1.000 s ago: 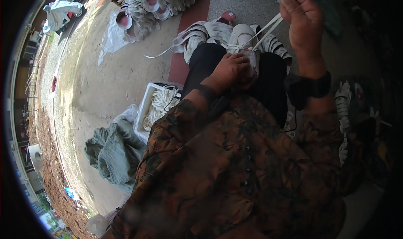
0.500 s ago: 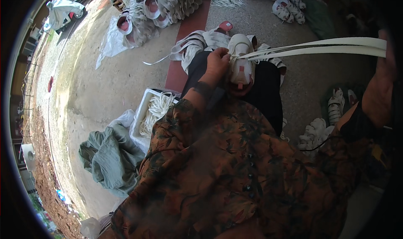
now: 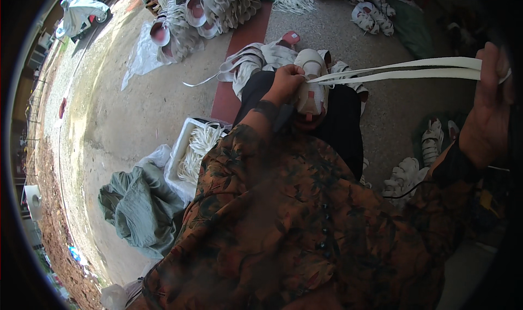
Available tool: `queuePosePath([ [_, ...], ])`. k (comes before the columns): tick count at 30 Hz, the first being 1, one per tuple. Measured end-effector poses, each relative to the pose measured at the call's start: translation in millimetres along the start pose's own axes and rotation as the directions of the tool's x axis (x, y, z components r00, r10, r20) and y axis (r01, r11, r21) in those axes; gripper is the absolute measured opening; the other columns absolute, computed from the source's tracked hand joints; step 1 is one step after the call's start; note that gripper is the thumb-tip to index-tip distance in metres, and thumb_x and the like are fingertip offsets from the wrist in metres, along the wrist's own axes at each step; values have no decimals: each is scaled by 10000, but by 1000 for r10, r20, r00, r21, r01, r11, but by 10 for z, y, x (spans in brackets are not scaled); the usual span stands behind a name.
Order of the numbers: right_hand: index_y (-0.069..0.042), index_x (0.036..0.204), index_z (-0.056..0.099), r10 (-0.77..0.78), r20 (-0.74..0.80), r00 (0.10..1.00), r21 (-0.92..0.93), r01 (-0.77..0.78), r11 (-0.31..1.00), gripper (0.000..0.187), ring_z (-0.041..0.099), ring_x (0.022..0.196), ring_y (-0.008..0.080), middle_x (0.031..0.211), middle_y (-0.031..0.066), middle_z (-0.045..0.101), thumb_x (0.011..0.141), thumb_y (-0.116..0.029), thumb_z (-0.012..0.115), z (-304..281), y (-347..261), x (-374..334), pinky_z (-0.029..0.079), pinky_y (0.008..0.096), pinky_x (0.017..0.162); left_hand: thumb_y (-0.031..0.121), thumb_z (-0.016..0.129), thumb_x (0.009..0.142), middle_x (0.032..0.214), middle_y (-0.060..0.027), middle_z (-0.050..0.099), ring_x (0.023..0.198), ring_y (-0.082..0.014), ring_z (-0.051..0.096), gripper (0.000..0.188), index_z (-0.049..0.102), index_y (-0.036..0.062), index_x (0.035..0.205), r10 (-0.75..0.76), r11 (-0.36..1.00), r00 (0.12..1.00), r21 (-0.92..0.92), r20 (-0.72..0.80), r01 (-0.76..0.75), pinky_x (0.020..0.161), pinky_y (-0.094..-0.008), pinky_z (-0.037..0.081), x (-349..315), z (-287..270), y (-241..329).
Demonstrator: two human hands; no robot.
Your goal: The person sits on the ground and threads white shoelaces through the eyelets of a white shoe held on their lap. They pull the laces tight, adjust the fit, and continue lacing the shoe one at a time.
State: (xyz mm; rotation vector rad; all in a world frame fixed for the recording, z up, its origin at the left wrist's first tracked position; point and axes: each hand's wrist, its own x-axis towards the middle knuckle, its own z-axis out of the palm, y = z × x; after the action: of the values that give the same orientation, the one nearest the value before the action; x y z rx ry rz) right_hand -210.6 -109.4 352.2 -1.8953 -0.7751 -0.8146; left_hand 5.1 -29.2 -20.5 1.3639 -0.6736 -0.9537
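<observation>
A white shoe upper with small pink patches lies across my dark-trousered lap, its toe pointing away from me. At its left edge, my left hand is closed in a pinch, the fingertips beside the lacing. Exactly what lies between those fingertips is partly hidden. Two strands of a flat white shoelace run taut from the upper out to the right. Far to the right, my right hand is raised and closed, with the far end of the lace looped through its fingers.
Several white shoe uppers lie just beyond my knees, and a larger stack stands farther back. Left of me sit a white foam box of laces and a grey-green cloth. More laced uppers rest at the right.
My right hand has come further into view at the right edge, gripping the lace's end. The strands sit slightly lower. My left hand stays at the upper's left edge.
</observation>
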Motion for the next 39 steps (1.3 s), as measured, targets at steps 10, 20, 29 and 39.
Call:
queuePosePath([
  [10,36,821,521,-4,-67,998,14,5,1000,171,443,380,151,674,135,585,884,-96,609,30,19,-90,286,240,288,5,609,731,821,-34,609,729,-129,583,180,588,32,907,-108,964,984,-229,140,138,662,-262,485,43,-33,90],
  [20,23,879,510,262,-401,878,-162,-349,923,35,483,750,126,823,83,462,898,-4,521,256,-316,-268,397,229,824,58,594,826,697,25,532,561,-88,497,51,553,87,832,-43,838,992,-536,122,102,503,-232,405,213,-191,-172],
  [29,1,832,496,377,-345,859,-87,-430,899,117,349,584,87,777,41,397,909,-77,535,307,-325,-169,336,232,646,69,605,832,660,23,513,531,-83,467,41,565,77,831,-52,760,984,-632,172,151,477,-219,375,99,-208,-77],
  [39,26,867,537,304,-390,869,-113,-372,921,125,323,546,87,782,36,404,925,-78,500,105,-285,-293,279,211,579,75,597,873,745,18,564,637,-81,527,25,583,66,892,53,597,999,-802,4,-28,551,-213,431,132,-227,-204],
])
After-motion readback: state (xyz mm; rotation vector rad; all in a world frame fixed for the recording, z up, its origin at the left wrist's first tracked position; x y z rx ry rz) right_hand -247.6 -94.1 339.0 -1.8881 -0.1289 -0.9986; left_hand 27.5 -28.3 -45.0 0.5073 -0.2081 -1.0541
